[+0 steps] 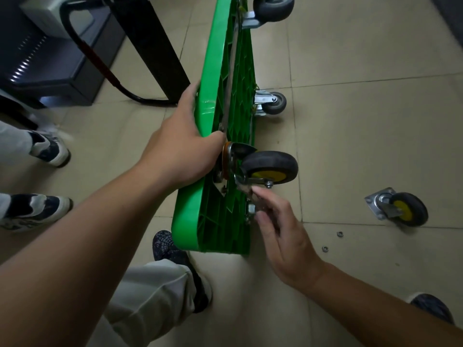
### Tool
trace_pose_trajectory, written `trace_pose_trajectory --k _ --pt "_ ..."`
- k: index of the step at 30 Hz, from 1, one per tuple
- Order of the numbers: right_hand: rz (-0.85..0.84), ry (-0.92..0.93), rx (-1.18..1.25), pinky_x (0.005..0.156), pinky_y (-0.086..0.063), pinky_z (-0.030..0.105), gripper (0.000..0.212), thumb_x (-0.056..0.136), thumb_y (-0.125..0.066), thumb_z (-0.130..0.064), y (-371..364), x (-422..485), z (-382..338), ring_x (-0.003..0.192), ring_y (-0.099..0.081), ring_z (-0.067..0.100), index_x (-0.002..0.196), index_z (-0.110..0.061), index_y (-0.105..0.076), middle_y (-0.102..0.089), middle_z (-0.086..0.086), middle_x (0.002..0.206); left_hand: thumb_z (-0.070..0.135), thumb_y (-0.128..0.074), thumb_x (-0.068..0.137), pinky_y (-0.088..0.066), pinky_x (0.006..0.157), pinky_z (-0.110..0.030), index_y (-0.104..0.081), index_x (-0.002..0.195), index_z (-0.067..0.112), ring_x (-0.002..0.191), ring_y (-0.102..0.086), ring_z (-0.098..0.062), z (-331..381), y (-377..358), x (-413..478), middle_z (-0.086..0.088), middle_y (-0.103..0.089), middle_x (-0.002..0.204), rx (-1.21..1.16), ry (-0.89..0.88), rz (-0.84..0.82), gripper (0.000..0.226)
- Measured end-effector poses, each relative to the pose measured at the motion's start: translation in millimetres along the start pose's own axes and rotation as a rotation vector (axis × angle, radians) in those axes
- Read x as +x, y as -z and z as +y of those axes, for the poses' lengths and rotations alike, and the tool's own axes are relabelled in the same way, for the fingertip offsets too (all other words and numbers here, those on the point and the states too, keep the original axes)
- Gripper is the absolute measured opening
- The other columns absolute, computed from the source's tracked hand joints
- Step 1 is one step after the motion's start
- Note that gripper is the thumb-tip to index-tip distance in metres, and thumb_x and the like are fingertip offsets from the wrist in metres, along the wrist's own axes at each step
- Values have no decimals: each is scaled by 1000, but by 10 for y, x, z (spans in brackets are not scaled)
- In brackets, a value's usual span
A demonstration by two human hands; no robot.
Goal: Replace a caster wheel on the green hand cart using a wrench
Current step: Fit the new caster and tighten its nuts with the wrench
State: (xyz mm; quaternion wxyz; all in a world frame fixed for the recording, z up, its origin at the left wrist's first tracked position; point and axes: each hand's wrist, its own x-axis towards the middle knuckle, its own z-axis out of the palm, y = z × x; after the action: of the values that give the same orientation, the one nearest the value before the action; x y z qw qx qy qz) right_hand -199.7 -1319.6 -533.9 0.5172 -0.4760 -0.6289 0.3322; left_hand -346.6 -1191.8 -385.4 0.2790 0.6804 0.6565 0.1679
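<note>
The green hand cart (215,78) stands on its long edge on the tiled floor, its ribbed underside facing right. My left hand (183,141) grips its upper rim, thumb hooked over the edge. A caster with a black tyre and yellow hub (270,167) sits against the underside near my end. My right hand (278,229) is just below that caster, fingers curled at a small metal piece by the mounting plate; blur hides what it holds. A second yellow-hub caster (400,207) lies loose on the floor to the right. No wrench can be made out.
Two grey casters (274,102) (273,5) stay mounted farther along the cart. Two small washers (339,234) (325,249) lie on the tiles near the loose caster. Another person's shoes (47,149) stand at left. My own shoe (172,251) is under the cart's corner. Dark furniture and a black tube fill the top left.
</note>
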Motion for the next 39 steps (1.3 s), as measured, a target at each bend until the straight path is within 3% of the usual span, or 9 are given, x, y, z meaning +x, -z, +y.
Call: trace_pose_trajectory --k 5,13,16,19,25,29,31,33,39 --pt "61 134 53 98 -44 21 39 95 -50 11 -222 121 64 107 -59 14 134 6 -51 -61 14 114 41 -58 72 -59 79 -47 -18 150 57 79 -69 -23 21 -5 -22 9 -65 109 -4 16 5 89" --pt "54 90 166 83 -54 44 47 96 -53 10 -420 69 42 93 -65 38 141 -1 -48 -64 26 105 38 -63 78 -60 78 -49 -20 152 55 78 -69 -19 7 -4 -23 15 -64 104 -14 17 16 88" --pt "50 -18 235 96 -54 37 44 97 -55 6 -389 -8 -166 114 -65 16 139 -6 -54 -67 9 125 39 -61 75 -59 82 -49 -20 151 57 83 -69 -21 32 -12 -21 12 -64 108 -20 23 21 88" --pt "14 -271 348 73 -56 25 47 99 -57 -4 -248 -36 -612 82 -64 -1 140 -28 -53 -69 -18 94 42 -58 71 -59 84 -50 -18 150 57 87 -70 -23 60 -7 -45 7 -64 112 -36 38 17 90" --pt "-94 -620 747 40 -44 24 33 99 -58 -12 12 103 -1388 39 -51 13 131 -21 -58 -64 7 59 40 -59 70 -59 84 -50 -20 150 56 86 -70 -23 84 12 -91 11 -62 105 -54 33 0 90" --pt "-2 -384 499 50 -50 24 41 98 -60 -17 7 -162 -1219 51 -58 6 135 -36 -59 -68 2 70 38 -62 73 -59 84 -50 -20 149 57 86 -70 -23 78 29 -83 11 -62 107 -67 39 -12 89" --pt "4 -131 218 62 -56 25 48 97 -59 -14 5 -208 -838 66 -63 7 144 -21 -52 -66 -9 84 31 -66 83 -59 82 -50 -19 152 55 83 -70 -22 56 32 -59 15 -59 101 -45 37 -6 87" --pt "-15 19 56 67 -55 29 49 98 -58 -7 -15 -158 -451 72 -62 17 145 -5 -44 -64 3 90 25 -66 88 -60 79 -47 -18 153 54 78 -69 -20 41 23 -43 20 -56 98 -28 28 2 85" --pt "-43 210 -36 64 -49 28 45 97 -58 2 -112 126 13 65 -52 18 140 6 -45 -56 9 81 34 -66 80 -59 82 -47 -20 151 57 81 -69 -18 50 5 -34 16 -65 105 -5 30 21 87"
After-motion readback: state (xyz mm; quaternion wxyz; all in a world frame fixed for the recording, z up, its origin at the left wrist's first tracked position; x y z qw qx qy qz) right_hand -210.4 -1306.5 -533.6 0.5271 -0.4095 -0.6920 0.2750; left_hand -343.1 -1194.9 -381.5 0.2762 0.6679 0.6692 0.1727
